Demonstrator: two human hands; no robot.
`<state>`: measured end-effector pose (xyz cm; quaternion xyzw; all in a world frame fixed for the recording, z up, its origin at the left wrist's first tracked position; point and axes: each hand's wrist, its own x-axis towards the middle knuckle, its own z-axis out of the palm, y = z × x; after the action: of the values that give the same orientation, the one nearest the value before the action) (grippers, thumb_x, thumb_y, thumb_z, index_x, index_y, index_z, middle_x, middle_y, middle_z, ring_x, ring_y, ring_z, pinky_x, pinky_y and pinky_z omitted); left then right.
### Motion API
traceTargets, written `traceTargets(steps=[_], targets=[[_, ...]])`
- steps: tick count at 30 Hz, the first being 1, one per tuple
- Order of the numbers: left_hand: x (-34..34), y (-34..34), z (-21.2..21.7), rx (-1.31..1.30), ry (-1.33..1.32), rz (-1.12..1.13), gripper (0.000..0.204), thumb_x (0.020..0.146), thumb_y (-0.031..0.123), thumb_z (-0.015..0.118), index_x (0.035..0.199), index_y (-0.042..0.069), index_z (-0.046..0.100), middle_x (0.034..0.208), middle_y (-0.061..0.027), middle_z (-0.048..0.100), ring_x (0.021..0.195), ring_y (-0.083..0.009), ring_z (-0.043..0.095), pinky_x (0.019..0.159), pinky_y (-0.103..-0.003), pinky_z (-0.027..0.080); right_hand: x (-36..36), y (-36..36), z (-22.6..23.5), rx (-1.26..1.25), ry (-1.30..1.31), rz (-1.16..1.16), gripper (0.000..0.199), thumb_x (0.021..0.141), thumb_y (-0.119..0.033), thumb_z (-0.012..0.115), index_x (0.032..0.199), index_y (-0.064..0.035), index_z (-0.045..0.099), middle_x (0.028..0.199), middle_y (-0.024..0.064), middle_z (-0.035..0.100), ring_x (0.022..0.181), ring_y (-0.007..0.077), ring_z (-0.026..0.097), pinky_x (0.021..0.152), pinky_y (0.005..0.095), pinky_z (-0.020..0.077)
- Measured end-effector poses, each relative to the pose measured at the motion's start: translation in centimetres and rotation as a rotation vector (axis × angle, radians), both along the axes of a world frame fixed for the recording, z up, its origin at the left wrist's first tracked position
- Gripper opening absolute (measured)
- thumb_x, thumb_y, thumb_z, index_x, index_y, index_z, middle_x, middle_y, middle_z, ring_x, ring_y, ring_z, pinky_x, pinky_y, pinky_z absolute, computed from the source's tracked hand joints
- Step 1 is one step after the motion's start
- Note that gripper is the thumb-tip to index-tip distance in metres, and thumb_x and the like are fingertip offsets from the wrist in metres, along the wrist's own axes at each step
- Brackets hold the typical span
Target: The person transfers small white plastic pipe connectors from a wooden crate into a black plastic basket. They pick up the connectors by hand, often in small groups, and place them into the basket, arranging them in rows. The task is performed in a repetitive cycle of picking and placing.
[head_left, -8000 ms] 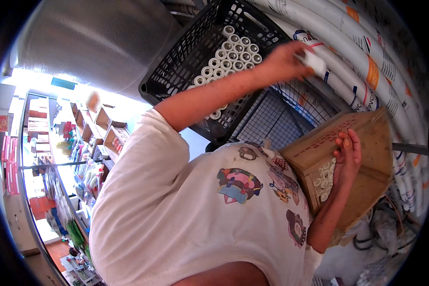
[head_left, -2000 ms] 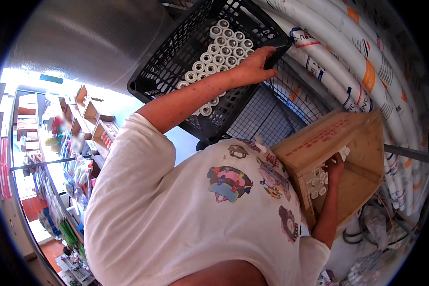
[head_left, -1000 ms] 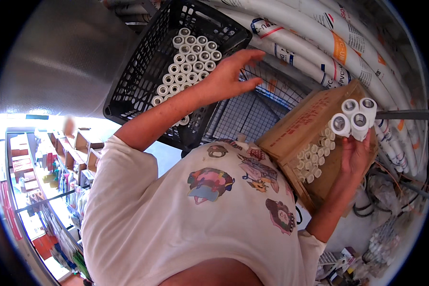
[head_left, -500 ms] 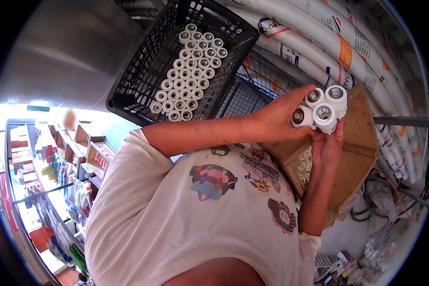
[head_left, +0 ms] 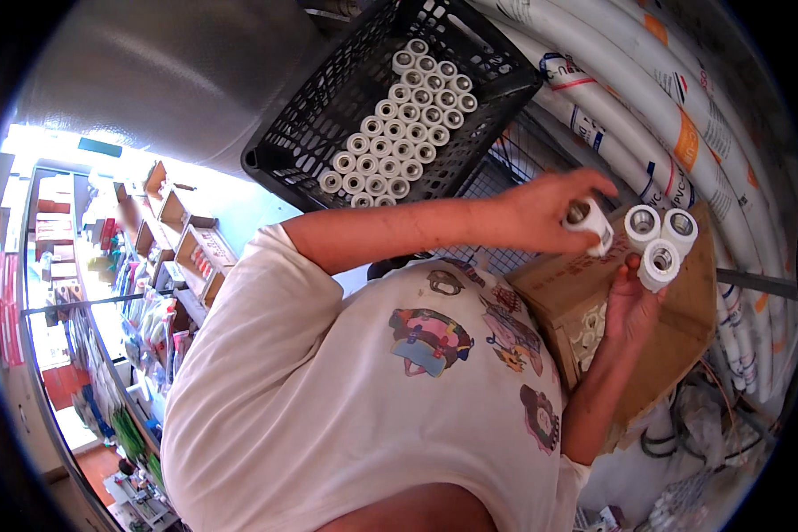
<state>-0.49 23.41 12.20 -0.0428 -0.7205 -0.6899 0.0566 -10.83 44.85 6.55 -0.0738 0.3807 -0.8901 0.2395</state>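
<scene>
My left hand (head_left: 550,215) reaches across from the left and grips a single white pipe fitting (head_left: 601,238) between thumb and fingers. To its right, a little apart, my right hand (head_left: 634,306) holds up a cluster of three white pipe fittings (head_left: 661,260) from below. Their metal-threaded openings face up toward me. Both hands are over an open cardboard box (head_left: 674,332), where more white fittings (head_left: 587,332) lie loose. Beyond my left forearm, a black plastic crate (head_left: 288,182) holds several similar fittings (head_left: 397,129), standing upright in close rows; the lowest are partly hidden by the arm.
Long white pipes in printed wrap (head_left: 621,80) run along the far right. A dark wire rack (head_left: 496,182) sits under the crate. Shelves with packaged goods (head_left: 142,293) stand at the left. Clear plastic bags and cables (head_left: 696,426) lie at lower right.
My hands, together around a group of fittings before, have come apart. The left has drawn one fitting away while three stay in the right. The whole view has shifted.
</scene>
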Motion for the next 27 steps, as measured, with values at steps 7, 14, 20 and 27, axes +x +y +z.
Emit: traceTargets(steps=[7, 14, 20, 27], targets=[[-1.1, -13.4, -3.6, -0.495, -0.047, 0.522, 0.03, 0.079, 0.015, 0.064, 0.108, 0.01, 0.057, 0.089, -0.0018, 0.063, 0.076, -0.0079, 0.059, 0.055, -0.02, 0.048, -0.1, 0.0, -0.1, -0.047, 0.04, 0.052, 0.041, 0.079, -0.004, 0.061, 0.117, -0.0035, 0.046, 0.104, 0.012, 0.057, 0.086, 0.0217, 0.059, 0.072, 0.0311, 0.055], [0.8, -26.4, -8.6, -0.586, -0.34, 0.925, 0.041, 0.068, 0.023, 0.069, 0.105, 0.009, 0.06, 0.092, -0.0155, 0.063, 0.079, -0.0253, 0.062, 0.07, -0.034, 0.049, -0.7, 0.5, -1.2, -0.037, -0.009, 0.041, 0.048, 0.079, -0.003, 0.06, 0.123, -0.0074, 0.043, 0.11, 0.0117, 0.057, 0.087, 0.0238, 0.062, 0.073, 0.0364, 0.0559], [2.0, -28.1, -10.7, -0.971, -0.446, 0.972, 0.049, 0.066, 0.028, 0.071, 0.109, 0.01, 0.057, 0.096, -0.0166, 0.063, 0.089, -0.0297, 0.061, 0.079, -0.037, 0.048, -0.5, 0.4, -0.8, -0.049, -0.034, 0.011, 0.048, 0.079, -0.001, 0.06, 0.123, -0.0074, 0.043, 0.111, 0.012, 0.056, 0.088, 0.0241, 0.062, 0.073, 0.0374, 0.0561], [2.4, -30.7, -15.2, -0.828, -0.573, 0.951, 0.039, 0.067, 0.022, 0.065, 0.104, 0.01, 0.063, 0.105, -0.015, 0.062, 0.102, -0.0286, 0.057, 0.088, -0.036, 0.043, -0.4, 0.3, -0.7, -0.059, -0.027, 0.009, 0.051, 0.078, 0.001, 0.06, 0.125, -0.0064, 0.04, 0.112, 0.0123, 0.055, 0.089, 0.0244, 0.061, 0.072, 0.0373, 0.0564]])
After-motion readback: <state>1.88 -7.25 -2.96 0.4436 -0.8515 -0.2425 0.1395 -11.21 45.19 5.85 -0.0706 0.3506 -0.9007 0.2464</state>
